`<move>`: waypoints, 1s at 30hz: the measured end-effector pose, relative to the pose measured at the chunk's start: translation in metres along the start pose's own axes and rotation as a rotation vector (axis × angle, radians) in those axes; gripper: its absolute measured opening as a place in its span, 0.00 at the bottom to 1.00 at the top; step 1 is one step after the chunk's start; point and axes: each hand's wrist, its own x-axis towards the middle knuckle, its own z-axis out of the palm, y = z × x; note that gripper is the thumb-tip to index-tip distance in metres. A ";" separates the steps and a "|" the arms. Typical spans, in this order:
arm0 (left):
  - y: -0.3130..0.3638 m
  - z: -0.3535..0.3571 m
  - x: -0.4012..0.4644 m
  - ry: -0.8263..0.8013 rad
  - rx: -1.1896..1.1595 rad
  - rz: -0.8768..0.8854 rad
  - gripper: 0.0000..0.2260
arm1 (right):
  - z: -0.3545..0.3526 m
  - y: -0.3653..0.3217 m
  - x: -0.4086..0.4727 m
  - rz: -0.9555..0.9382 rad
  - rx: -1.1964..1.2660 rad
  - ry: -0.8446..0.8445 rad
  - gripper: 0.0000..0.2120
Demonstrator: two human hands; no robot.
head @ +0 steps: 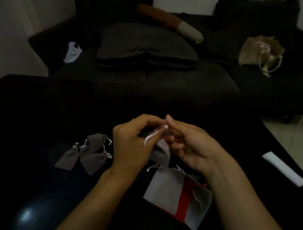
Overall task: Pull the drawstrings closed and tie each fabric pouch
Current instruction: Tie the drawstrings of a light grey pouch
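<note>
Fingers [162, 123] of both hands pinch pouch [160, 152] drawstring [153, 135].

Head view, looking forward-down, close over dark, perhaps underlit table [38, 115].

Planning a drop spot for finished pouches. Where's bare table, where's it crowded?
Bare: the far table beyond both hands, the left edge outside the brown pouches, and the strip between the right hand and the white paper. Crowded: the brown pouches by the left hand, and the grey and red pile under the right wrist.
</note>
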 end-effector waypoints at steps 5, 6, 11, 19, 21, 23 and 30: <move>-0.006 -0.001 -0.003 0.014 0.088 0.092 0.06 | 0.005 0.001 0.001 0.003 0.147 -0.039 0.12; -0.007 -0.001 -0.003 0.024 0.118 0.112 0.06 | 0.006 0.001 0.001 -0.012 0.182 -0.046 0.13; -0.007 -0.001 -0.002 0.031 0.085 0.038 0.05 | 0.004 -0.003 0.002 -0.098 0.374 -0.029 0.14; -0.017 -0.003 0.007 -0.042 -0.085 -0.304 0.08 | 0.001 -0.006 0.006 -0.187 0.228 0.090 0.09; -0.024 -0.007 0.009 -0.064 -0.044 -0.310 0.08 | -0.002 -0.009 0.007 -0.210 0.262 0.132 0.09; -0.027 -0.013 0.012 0.001 -0.123 -0.382 0.10 | -0.011 -0.015 0.007 -0.259 0.303 0.179 0.10; -0.025 -0.017 0.018 0.036 -0.351 -0.592 0.13 | -0.018 -0.019 0.002 -0.263 0.239 0.180 0.10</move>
